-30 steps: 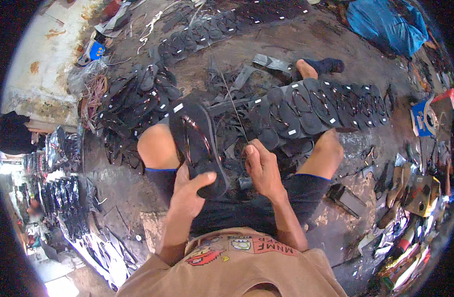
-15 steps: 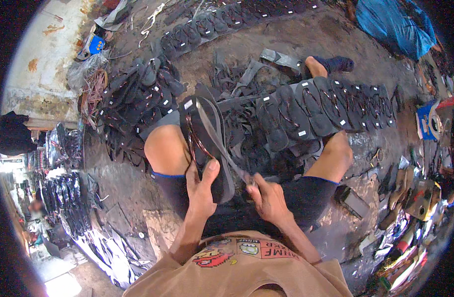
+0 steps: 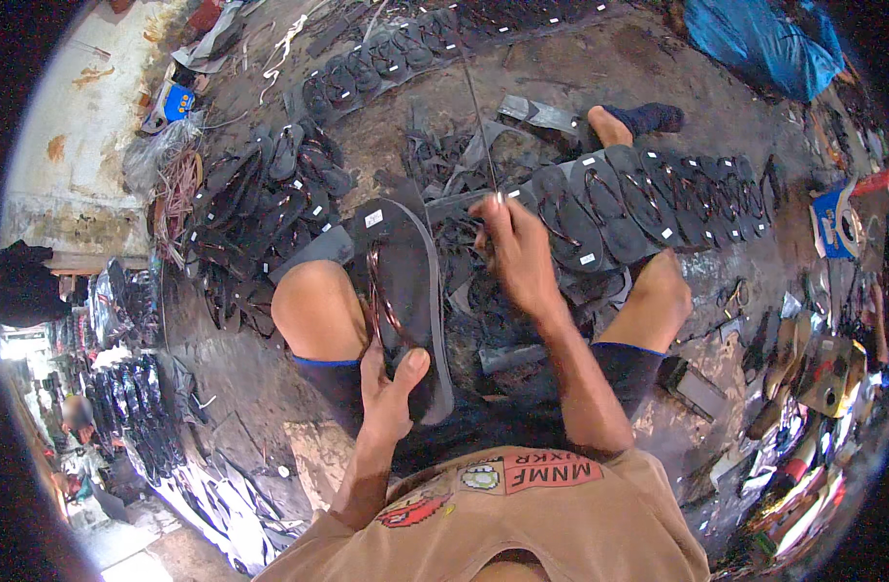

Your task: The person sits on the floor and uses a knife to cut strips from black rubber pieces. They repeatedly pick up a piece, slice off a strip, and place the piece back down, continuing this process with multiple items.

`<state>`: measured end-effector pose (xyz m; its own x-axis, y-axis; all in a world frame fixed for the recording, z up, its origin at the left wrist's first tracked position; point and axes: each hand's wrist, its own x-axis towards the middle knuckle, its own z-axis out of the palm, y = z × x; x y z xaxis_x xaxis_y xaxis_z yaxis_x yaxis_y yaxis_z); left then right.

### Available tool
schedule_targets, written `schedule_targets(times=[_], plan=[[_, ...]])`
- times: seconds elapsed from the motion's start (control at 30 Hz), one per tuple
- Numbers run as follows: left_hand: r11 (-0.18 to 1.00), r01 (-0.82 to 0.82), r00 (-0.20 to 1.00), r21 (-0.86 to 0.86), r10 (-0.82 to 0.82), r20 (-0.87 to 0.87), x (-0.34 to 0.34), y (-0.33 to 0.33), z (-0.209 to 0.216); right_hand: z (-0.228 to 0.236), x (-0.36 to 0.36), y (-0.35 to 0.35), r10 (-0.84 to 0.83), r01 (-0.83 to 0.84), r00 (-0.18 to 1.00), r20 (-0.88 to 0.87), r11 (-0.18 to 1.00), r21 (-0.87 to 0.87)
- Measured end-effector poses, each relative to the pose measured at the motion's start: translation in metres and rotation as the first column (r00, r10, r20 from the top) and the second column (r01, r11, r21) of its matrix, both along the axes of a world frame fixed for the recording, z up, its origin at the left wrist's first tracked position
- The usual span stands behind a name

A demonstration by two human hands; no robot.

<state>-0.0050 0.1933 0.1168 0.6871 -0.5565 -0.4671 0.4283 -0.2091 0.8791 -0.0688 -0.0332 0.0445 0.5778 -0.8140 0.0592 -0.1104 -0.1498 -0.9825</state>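
A black flip-flop [image 3: 410,281] with a dark, shiny reddish-brown strap and a white label stands over my lap, its labelled end pointing away from me. My left hand [image 3: 388,383] is closed round its near left side, thumb on top and fingers hidden beneath. To the right of the flip-flop and apart from it, my right hand [image 3: 522,252] is closed on a long thin dark strip [image 3: 478,112]. The strip stretches up and away from the fingers; whether it is rubber or a narrow blade I cannot tell.
Rows of labelled flip-flops [image 3: 609,209] lie right of centre and along the far floor. A heap of flip-flops [image 3: 270,194] sits left, dark scraps [image 3: 449,160] in the middle. A blue sheet [image 3: 764,48] lies far right, scissors [image 3: 733,294] and a dark block [image 3: 692,390] nearer.
My right hand has moved up and away from my lap, and the thin strip has swung clear of the flip-flop's edge. The flip-flop stays in my left hand, slightly shifted.
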Motion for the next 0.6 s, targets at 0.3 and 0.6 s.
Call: schedule_targets(times=[0.3,0.6], plan=[[0.956,-0.208,0.977,-0.208,0.193,-0.093,0.012,-0.012,-0.004,0.070,-0.130,0.133,0.387,-0.341,0.912,-0.138,0.900,0.271],[0.988,-0.112,0.993,-0.101,0.109,-0.037,0.009,-0.011,-0.002,0.028,-0.065,0.114,0.229,-0.241,0.937,-0.263,0.971,-0.013]])
